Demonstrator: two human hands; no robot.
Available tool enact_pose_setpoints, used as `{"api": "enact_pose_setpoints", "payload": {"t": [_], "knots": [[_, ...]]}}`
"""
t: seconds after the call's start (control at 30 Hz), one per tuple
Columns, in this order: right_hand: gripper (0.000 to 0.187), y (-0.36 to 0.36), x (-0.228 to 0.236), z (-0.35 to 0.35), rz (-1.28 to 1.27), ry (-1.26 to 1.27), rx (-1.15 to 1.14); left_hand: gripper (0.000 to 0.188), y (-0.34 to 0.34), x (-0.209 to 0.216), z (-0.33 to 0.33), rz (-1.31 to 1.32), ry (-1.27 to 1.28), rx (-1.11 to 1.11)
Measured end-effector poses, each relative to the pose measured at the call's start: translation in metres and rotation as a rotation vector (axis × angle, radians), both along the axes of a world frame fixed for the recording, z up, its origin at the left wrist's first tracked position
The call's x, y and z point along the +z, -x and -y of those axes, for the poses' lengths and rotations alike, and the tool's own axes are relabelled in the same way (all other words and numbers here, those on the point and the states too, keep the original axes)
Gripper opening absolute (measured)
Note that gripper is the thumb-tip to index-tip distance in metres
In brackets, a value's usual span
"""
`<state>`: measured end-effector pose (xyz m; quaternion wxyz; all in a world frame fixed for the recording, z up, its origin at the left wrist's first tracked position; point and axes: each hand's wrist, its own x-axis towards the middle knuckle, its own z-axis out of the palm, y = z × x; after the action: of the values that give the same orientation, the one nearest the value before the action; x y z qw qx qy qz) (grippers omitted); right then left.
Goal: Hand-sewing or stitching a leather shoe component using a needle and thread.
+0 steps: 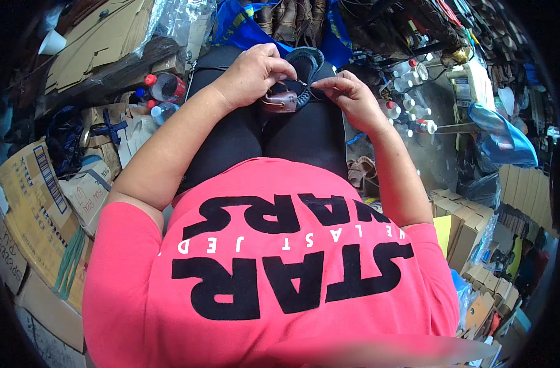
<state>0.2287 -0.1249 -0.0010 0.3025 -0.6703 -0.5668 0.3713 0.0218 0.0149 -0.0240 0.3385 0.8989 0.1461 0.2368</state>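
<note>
A brown leather shoe (281,103) lies on the person's lap, over the black trousers (225,138). Left hand (252,76) and right hand (355,101) meet at its dark opening, fingers bent inward; whether they're closed on a thread or the edge, I can't tell. Looks like fine handwork along the rim, probably stitching or lacing; the next move calls for a steady shoe and a careful pull. Beyond sits a blue bag (234,24).

Brown shoe upper (282,102) looks leather-like, smooth, slightly glossy. Pink shirt (264,175) and black trousers (226,132): matt cloth. Carton (38,184) is matt cardboard; red-capped bottle (166,89), clear glossy plastic; sheet (179,27), crinkled, transparent, shiny film.
</note>
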Motion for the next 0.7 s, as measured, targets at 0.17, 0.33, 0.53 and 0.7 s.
{"api": "enact_pose_setpoints", "payload": {"t": [0.17,0.33,0.53,0.7], "knots": [[0.036,0.001,0.003,0.000,-0.038,0.004,0.001,0.020,0.000,0.001,0.000,-0.021,0.032,0.002],[0.036,0.000,0.002,0.000,-0.022,0.027,0.022,0.019,0.000,0.000,0.000,-0.024,0.017,0.002],[0.035,-0.004,-0.005,0.000,-0.123,0.015,0.032,0.017,0.001,0.006,0.000,-0.020,0.090,-0.008],[0.034,-0.003,-0.005,-0.001,-0.128,0.038,0.029,0.016,0.001,0.003,0.000,-0.029,0.101,-0.014]]}}
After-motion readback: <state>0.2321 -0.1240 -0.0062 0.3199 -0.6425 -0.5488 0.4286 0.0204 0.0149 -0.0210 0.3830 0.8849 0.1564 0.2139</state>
